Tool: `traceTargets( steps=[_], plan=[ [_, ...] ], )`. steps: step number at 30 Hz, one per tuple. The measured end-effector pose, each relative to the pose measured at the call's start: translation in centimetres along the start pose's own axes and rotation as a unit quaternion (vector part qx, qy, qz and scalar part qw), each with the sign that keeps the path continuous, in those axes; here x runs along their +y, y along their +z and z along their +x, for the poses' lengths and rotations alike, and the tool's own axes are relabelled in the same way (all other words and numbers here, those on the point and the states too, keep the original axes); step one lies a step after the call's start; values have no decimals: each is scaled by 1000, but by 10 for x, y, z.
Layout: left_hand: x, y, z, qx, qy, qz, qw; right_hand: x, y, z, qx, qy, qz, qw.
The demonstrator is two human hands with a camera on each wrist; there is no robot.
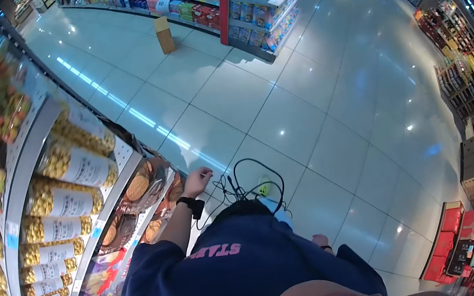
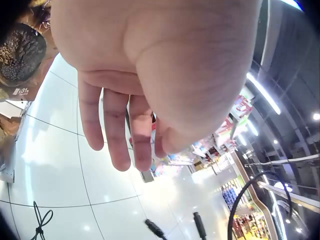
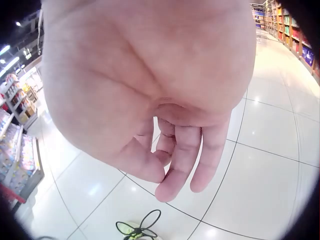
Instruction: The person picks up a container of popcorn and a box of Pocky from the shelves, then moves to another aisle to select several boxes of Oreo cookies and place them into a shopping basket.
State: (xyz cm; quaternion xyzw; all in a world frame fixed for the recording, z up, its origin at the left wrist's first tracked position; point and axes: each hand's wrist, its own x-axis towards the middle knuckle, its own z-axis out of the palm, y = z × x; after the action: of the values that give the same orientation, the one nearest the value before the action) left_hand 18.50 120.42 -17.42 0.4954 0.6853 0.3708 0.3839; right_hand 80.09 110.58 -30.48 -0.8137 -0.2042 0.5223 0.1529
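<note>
In the head view my left hand (image 1: pixel 198 182) hangs beside the lower shelf of round brown packs (image 1: pixel 139 182), with nothing in it. Its fingers (image 2: pixel 115 130) hang loosely in the left wrist view, with floor behind them. Low at my other side is my right hand (image 1: pixel 321 240), mostly cut off by the sleeve. The right wrist view shows that hand (image 3: pixel 150 100) empty, its fingers loosely bent over the floor tiles. Black cables (image 1: pixel 237 185) loop in front of my waist, near the left hand.
Shelves of jars (image 1: pixel 75 201) stand close on my left. A wooden block-like stand (image 1: pixel 164 35) is on the tiled floor (image 1: pixel 281 116) ahead, before a shelf end (image 1: pixel 263 20). Red boxes (image 1: pixel 444 239) sit at the lower right. A shoe (image 1: pixel 265 186) shows below the cables.
</note>
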Motion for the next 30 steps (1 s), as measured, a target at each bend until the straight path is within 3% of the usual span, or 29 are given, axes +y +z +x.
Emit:
traceTargets(
  steps=[5,8,10,12,14,16,19,22,24,25,26,27,28,29,30],
  plan=[
    [-3,-7,62,81,-102,-61,990,-125,1,94,-44,22,60,997],
    [20,-24,92,175,-132,18,975,-239,2,155,-80,6,67,995],
    [39,-34,108,251,-144,31,957,-327,16,187,-96,-52,-3,994],
    [52,-48,117,301,-171,25,938,-416,41,209,-108,-96,-65,987],
    [49,-56,132,368,-132,70,918,-491,78,230,-104,-138,-106,979],
    [27,-59,145,413,-149,46,897,-554,117,247,-120,-206,-105,965],
    [-11,-67,165,466,-162,71,867,-627,186,248,-120,-254,-159,946],
    [-32,-94,200,458,-225,96,854,-668,249,267,-132,-287,-214,924],
    [-42,-115,234,496,-233,32,836,-678,268,332,-170,-462,-395,775],
    [-49,-134,256,507,-225,29,832,-691,276,339,-117,-573,-500,639],
    [-56,-148,280,503,-233,54,831,-710,285,324,-87,-570,-571,585],
    [-62,-160,306,499,-243,78,828,-725,288,315,-68,-671,-566,474],
    [-54,-177,335,497,-244,56,831,-758,303,305,-63,-683,-561,464],
    [-61,-192,367,510,-242,55,824,-786,320,295,-77,-636,-521,564],
    [-67,-203,394,482,-225,25,846,-803,330,283,-97,-574,-477,658]
  ],
)
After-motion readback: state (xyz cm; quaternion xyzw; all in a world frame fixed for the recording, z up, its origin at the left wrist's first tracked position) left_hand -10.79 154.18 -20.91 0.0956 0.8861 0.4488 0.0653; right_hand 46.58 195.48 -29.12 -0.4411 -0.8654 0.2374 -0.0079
